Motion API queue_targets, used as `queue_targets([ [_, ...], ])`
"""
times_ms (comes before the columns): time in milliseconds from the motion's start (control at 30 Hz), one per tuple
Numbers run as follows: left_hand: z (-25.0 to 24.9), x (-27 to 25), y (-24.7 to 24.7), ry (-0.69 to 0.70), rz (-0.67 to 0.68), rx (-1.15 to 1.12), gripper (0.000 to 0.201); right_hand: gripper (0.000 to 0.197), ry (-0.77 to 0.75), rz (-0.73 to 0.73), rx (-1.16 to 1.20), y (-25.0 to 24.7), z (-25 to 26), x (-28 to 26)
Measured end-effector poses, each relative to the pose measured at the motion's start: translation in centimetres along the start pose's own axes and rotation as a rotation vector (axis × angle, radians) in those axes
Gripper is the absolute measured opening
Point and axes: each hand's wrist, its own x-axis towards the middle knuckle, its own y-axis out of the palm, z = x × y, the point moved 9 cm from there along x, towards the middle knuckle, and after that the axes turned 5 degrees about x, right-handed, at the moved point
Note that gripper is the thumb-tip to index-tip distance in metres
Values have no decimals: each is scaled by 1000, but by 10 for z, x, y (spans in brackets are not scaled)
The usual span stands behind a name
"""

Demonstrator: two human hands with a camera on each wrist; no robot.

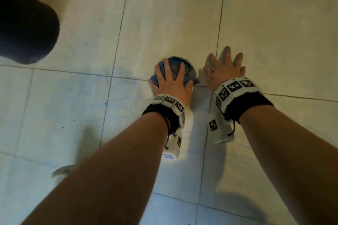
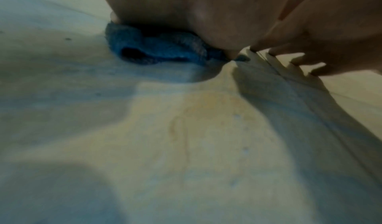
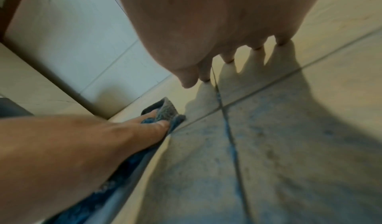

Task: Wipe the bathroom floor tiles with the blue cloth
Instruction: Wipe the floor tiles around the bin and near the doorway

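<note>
Blue cloth point(image 1: 175, 68) bunched (terry-textured), on pale floor tiles point(image 1: 164, 23) nr grout-line crossing.

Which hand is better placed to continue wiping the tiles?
Left. The left hand already presses on the blue cloth, bunched on the floor tiles; the right hand is spread beside it, holding nothing.
</note>
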Motion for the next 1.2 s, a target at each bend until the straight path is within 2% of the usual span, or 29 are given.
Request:
queue_targets([
  [233,-6,1,0,-26,-8,-10,63,52,-12,38,8,0,-16,-10],
  [400,-13,8,-7,17,-16,-9,63,52,44,27,20,1,-26,-16],
  [533,-20,14,-12,83,-26,-1,65,52,150,27,14,6,-28,-16],
  [700,1,12,-16,137,44,-5,69,56,182,91,-136,32,-13,2],
  [900,94,21,-12,-31,-29,-71,67,58,119,56,-98,46,44,6],
  [1067,202,27,-9,-346,-57,-178,68,52,148,17,-31,38,57,-10],
  [1133,225,27,-10,-409,-68,-202,67,53,134,28,-40,39,58,-9],
  [1200,227,28,-12,-422,-75,-213,66,54,132,36,-35,39,57,-9],
])
